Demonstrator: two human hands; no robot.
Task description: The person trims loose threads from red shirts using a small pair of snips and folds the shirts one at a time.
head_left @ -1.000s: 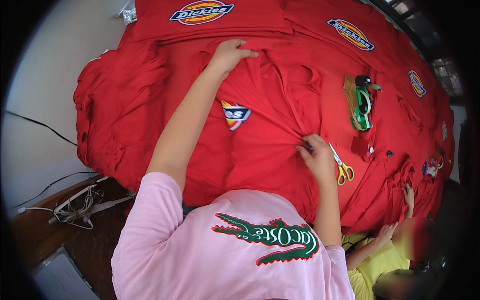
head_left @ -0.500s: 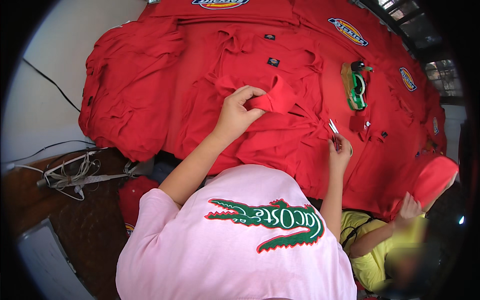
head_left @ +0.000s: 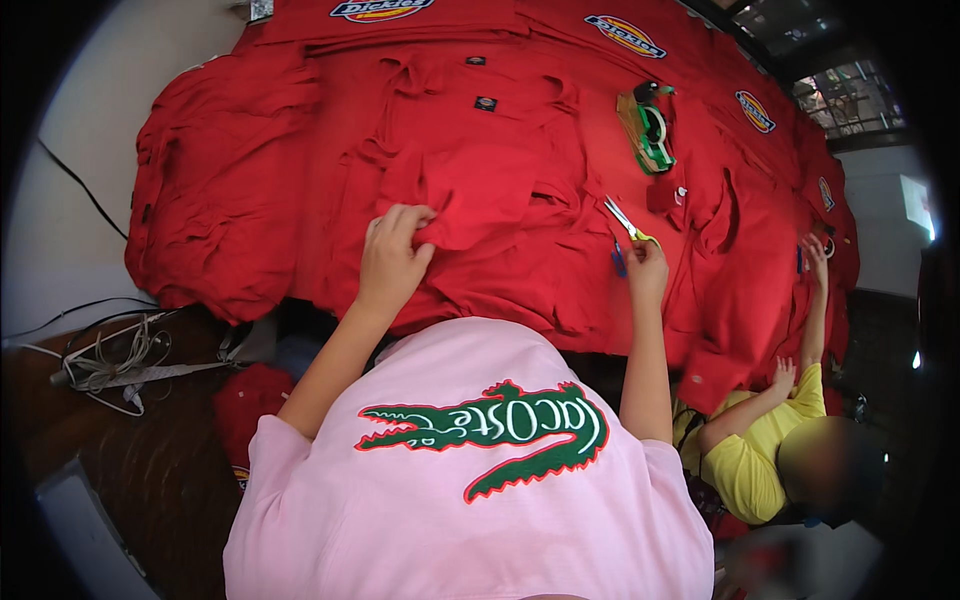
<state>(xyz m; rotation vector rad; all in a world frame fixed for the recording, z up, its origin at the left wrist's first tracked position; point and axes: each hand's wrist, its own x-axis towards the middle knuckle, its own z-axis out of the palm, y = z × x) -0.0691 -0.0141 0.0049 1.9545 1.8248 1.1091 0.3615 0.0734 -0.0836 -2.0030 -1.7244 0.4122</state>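
My left hand (head_left: 394, 252) is closed on the near left edge of a red shirt (head_left: 478, 195), thumb and fingers pinching the cloth. The shirt lies loosely spread on a pile of similar red shirts. In my right hand (head_left: 646, 270) is a pair of scissors (head_left: 622, 216), its silver blades pointing away and to the left over the red cloth. A yellow handle loop shows above my fingers. Beside that hand is a small blue piece (head_left: 619, 261); whether it belongs to the scissors I cannot tell.
A green tape dispenser (head_left: 650, 130) sits on the cloth beyond the scissors. At the left is a heaped red garment pile (head_left: 225, 185). Tangled cables (head_left: 120, 365) lie at the lower left. A co-worker in a yellow shirt (head_left: 755, 455) reaches over red garments at the right.
My left hand has lowered toward me, and the folded cloth it held up now lies flatter. The scissors show more fully in my right hand. The co-worker no longer holds up a red cloth.
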